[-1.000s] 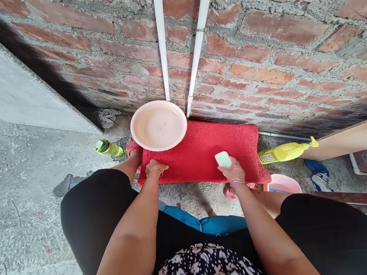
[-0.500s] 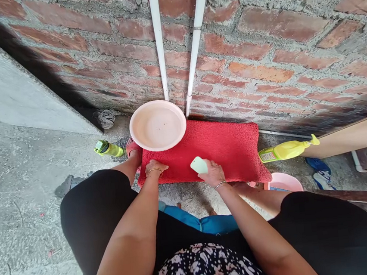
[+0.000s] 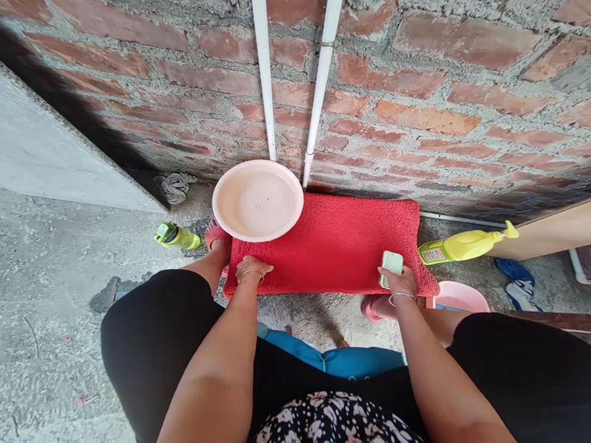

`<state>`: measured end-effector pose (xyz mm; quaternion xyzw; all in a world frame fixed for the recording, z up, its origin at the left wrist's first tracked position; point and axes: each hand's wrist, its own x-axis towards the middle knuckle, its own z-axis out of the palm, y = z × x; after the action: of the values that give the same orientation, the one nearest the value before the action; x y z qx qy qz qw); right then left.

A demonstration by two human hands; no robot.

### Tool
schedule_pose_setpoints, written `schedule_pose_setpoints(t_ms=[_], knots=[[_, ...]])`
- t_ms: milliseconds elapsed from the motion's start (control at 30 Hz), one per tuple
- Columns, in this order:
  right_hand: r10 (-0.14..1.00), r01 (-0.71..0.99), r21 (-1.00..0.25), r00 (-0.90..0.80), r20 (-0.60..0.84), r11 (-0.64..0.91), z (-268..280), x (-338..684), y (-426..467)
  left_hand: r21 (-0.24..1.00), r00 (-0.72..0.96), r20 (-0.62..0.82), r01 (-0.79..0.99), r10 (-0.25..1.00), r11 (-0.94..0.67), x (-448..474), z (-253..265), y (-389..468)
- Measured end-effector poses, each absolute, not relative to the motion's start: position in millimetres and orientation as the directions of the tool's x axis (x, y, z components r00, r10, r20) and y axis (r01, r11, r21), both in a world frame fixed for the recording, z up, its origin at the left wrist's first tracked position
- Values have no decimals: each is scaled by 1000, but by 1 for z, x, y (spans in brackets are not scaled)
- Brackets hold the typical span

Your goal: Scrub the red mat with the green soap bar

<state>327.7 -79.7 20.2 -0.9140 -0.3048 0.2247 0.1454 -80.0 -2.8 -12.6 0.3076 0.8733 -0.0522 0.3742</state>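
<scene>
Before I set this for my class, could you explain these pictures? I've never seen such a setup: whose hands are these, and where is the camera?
There is no machine here: these are a person's own bare hands. One camera, worn on the head, looks forward and down, so arms and knees show too.

A red cloth is spread before the person. The left hand rests near its left end. The right hand holds a pale green block near the other end. A pale pink basin covers the cloth's far left corner.

Off the cloth are a yellow pump bottle at right and a green bottle at left.
</scene>
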Motion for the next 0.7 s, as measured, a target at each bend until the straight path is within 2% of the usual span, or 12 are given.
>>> schedule_pose_setpoints(t_ms=[67,167,267,333,433,533,600,700], knots=[[540,379,-445,778,-321,-811,19,337,-83,134,-535,-688,571,490,810,-80,-12,-2],[546,371,-470,774,-320,-801,19,324,-80,98,-531,-693,600,487,794,-80,-12,-1],[658,503,-441,669,-347,-744,22,288,-71,107,-531,-686,603,498,791,-80,-13,-1],[745,647,-371,550,-378,-666,26,258,-66,115,-536,-681,595,499,795,-80,-14,-1],[866,869,-268,290,-407,-417,34,214,-63,114,-534,-680,601,503,791,-81,-16,-2],[903,966,-205,58,-425,-159,41,184,-62,124,-541,-673,590,505,798,-81,-16,-2],[899,980,-175,6,-438,-92,43,178,-60,128,-548,-672,576,498,807,-80,-14,-1],[897,981,-136,66,-438,-139,40,190,-57,110,-549,-687,569,476,815,-79,-10,0]])
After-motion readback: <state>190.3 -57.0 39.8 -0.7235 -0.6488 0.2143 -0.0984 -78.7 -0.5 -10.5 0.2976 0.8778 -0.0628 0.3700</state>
